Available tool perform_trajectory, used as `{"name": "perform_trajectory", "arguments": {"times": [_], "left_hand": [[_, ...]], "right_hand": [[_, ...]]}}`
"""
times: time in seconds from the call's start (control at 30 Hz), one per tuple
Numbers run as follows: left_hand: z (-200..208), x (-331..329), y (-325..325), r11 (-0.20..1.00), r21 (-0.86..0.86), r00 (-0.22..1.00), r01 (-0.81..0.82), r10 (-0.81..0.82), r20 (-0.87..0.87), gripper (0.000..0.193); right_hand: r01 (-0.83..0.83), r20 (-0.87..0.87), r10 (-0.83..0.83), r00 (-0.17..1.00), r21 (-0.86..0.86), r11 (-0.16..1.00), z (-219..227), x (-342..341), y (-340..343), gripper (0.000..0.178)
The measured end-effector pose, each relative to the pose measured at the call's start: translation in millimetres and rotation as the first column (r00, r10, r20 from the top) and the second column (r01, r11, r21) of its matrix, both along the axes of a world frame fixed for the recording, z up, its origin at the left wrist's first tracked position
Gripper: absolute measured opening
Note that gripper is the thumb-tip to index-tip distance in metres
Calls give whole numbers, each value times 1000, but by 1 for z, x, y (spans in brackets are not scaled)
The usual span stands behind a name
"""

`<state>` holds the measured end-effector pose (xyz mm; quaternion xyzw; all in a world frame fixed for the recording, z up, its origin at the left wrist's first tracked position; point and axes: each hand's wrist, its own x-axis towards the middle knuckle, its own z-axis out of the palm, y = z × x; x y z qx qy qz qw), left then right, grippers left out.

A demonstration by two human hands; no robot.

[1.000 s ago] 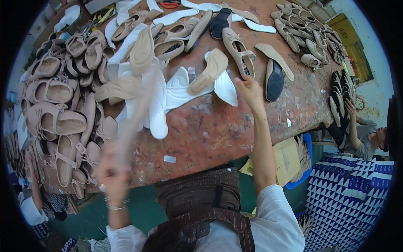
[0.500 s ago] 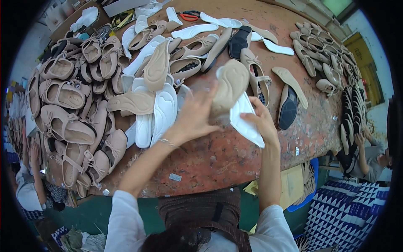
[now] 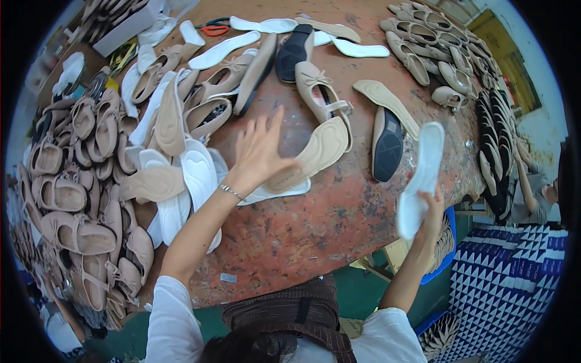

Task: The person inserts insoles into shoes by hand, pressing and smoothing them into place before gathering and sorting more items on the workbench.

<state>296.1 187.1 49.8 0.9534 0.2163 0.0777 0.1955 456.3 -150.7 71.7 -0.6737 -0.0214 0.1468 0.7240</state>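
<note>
My right hand [image 3: 431, 213] grips a white insole [image 3: 423, 172] by its lower part, holding it up over the table's right side. My left hand [image 3: 259, 148] hovers with fingers spread, its thumb close to the heel end of a beige insole [image 3: 321, 148]. That insole lies on the table, partly over a white one [image 3: 284, 192], and its wide end overlaps a beige bow shoe [image 3: 311, 91]. To the right, another beige insole [image 3: 382, 100] rests against a shoe with its dark sole [image 3: 387, 148] up. White insoles [image 3: 200, 172] and a beige insole [image 3: 154, 183] are piled left of my left forearm.
A large heap of beige shoes [image 3: 75, 193] covers the table's left side, with more shoes [image 3: 423, 42] at the far right. Orange-handled scissors [image 3: 215, 28] lie at the back. A row of dark shoes [image 3: 493, 151] stands at the right edge, near another person's arm [image 3: 528, 184].
My right hand has carried the white insole rightward, away from the beige one. The beige insole, previously raised at my left hand, now lies on the table. My view has shifted right.
</note>
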Motion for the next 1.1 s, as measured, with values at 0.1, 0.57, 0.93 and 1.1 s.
{"name": "perform_trajectory", "arguments": {"times": [0.1,0.57,0.93,1.1], "left_hand": [[-1,66,-16,984,-174,998,-26,34,44,86],[75,137,38,983,-158,211,-90,174,962,22],[168,50,12,954,271,355,-127,-211,911,26],[186,27,14,996,78,-2,33,-78,997,19]], "right_hand": [[-146,-229,265,937,431,890,-17,-37,10,70],[-155,-220,378,899,649,745,-13,-90,-2,57],[-99,-165,304,938,713,694,2,-121,-25,55],[-126,-51,212,976,662,739,16,-122,-45,53]]}}
